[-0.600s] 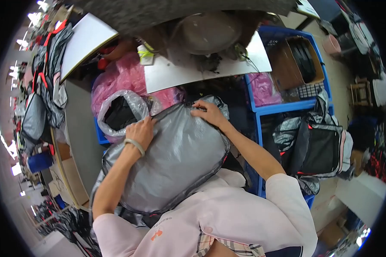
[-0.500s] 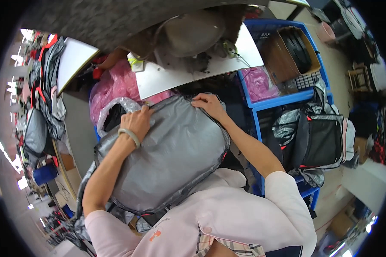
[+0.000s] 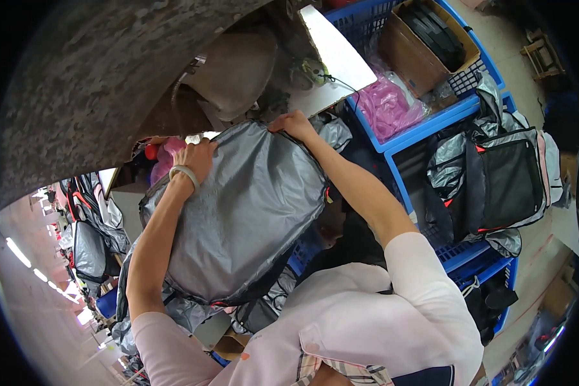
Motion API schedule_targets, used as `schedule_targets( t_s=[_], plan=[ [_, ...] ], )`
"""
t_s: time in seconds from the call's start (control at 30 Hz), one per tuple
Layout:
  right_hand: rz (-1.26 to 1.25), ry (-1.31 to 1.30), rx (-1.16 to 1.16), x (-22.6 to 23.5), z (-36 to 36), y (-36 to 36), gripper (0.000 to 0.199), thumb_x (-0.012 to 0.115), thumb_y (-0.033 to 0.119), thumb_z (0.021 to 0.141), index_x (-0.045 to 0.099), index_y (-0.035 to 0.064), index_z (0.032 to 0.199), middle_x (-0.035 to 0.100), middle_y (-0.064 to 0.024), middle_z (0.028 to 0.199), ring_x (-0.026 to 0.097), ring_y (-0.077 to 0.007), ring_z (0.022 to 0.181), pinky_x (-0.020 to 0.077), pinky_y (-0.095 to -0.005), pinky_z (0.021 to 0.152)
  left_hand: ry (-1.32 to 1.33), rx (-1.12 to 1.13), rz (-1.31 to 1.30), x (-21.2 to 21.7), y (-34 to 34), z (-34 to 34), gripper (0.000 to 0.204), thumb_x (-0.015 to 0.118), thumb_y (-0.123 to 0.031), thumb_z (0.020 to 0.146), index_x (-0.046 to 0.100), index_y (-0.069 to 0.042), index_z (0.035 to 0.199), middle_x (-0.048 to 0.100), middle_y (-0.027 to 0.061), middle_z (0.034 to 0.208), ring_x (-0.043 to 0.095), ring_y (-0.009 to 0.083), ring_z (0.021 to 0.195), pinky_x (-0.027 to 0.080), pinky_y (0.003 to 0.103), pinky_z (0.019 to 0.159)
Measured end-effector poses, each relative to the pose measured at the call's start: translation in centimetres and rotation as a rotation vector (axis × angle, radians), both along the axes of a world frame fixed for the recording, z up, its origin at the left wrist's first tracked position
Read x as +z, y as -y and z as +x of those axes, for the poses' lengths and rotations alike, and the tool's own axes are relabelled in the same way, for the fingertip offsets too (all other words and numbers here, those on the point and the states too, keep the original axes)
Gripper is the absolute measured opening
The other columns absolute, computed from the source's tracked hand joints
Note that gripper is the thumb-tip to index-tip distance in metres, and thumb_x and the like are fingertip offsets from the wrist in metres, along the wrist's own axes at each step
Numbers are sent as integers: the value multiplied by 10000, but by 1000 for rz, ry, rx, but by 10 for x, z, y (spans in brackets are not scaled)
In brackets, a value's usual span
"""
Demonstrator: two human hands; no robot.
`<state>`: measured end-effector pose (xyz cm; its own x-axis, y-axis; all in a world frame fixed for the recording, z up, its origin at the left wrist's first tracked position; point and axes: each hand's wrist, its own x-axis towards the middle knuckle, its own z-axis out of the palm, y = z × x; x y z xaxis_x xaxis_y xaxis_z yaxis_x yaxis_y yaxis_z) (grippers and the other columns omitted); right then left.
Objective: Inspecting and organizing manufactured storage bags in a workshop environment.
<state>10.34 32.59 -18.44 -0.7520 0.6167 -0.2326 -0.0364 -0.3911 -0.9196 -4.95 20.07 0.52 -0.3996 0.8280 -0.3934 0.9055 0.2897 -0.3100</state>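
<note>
Fingers of both hands, left hand (image 3: pixel 196 157), right hand (image 3: pixel 294 123), clamped on grey bag (image 3: pixel 244 212), arms outstretched.

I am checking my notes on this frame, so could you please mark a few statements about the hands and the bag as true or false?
1. Both hands rest on the far edge of the grey bag. True: the left hand and the right hand are both there.
2. The left wrist is bare. False: it wears a pale wristband.
3. The bag is bright red. False: it is grey and shiny.
4. A blue crate stands to the right, holding pink plastic bags. True.
5. The cardboard box sits on the person's lap. False: it stands in the blue crate.
</note>
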Motion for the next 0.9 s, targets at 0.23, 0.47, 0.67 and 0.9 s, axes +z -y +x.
schedule_targets(
  t_s=[0.23, 0.47, 0.67, 0.9],
  plan=[
    [170, 206, -56, -15, -26, -20, 137, 575, 48, 679, 698, 30, 736, 676, -75, 781, 644, -156, 753, 495, -253, 717, 23, 35, -12, -8, -19, -16, 366, 390, -351, 897, 576, -46, 971, 593, 228, 944, 571, 401, 877, 448, 483, 754],
    [94, 256, -20, 1, -19, -23, 121, 626, 90, 655, 709, 70, 741, 675, -70, 769, 640, -163, 774, 486, -264, 742, 45, 27, -1, -8, -21, -18, 367, 387, -353, 897, 581, -48, 960, 594, 238, 910, 567, 415, 860, 451, 489, 739],
    [38, 222, -26, -6, -14, -32, 121, 649, 105, 650, 709, 61, 746, 677, -62, 770, 637, -164, 763, 484, -272, 739, 57, 54, 16, -2, -30, -3, 364, 396, -353, 889, 588, -48, 935, 597, 238, 881, 566, 418, 849, 447, 496, 741],
    [485, 66, 53, -22, 0, -18, 148, 573, 79, 711, 693, 23, 778, 676, -75, 821, 640, -157, 787, 485, -247, 744, 31, 63, 52, -1, -17, 1, 336, 426, -344, 871, 615, -67, 905, 602, 235, 863, 564, 416, 848, 436, 477, 764]
  ],
)
